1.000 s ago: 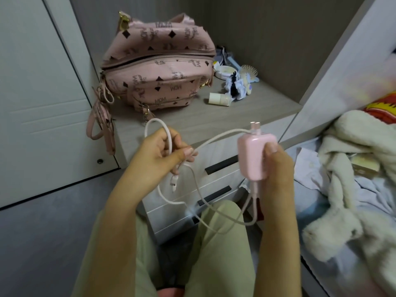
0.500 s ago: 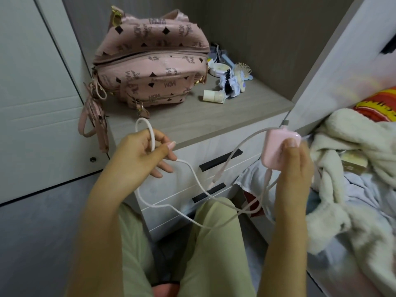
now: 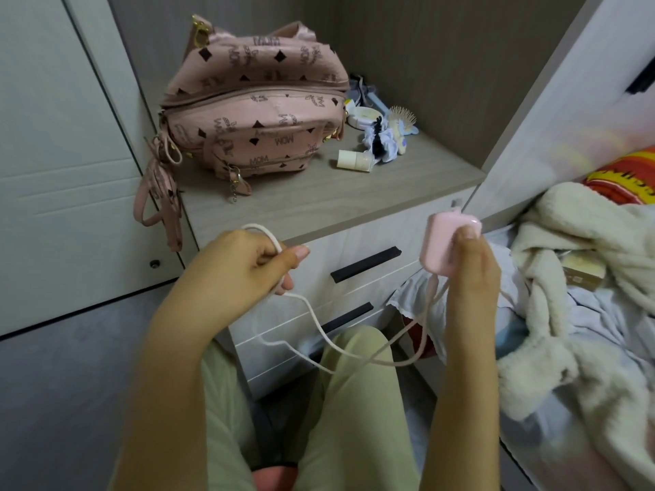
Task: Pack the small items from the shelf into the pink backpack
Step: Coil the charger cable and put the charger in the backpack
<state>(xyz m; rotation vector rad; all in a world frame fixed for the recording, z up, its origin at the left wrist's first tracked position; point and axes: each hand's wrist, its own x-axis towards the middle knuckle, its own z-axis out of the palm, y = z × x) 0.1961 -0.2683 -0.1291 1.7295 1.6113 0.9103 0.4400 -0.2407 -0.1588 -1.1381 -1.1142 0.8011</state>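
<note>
R hand [image 3: 471,274] gripped pink charger [image 3: 439,242], L hand [image 3: 241,267] curled round white cable [image 3: 264,230] loop; pink backpack [image 3: 255,111] lay ahead-left, nearer our L.

Dim soft light, blurred edges, wide-angle bending

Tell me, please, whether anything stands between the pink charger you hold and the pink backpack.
Nothing visible: only bare shelf top lies between the pink charger in the right hand and the pink backpack, whose zips look shut.

Single head view, looking forward-down, close above shelf [image 3: 319,202].
</note>
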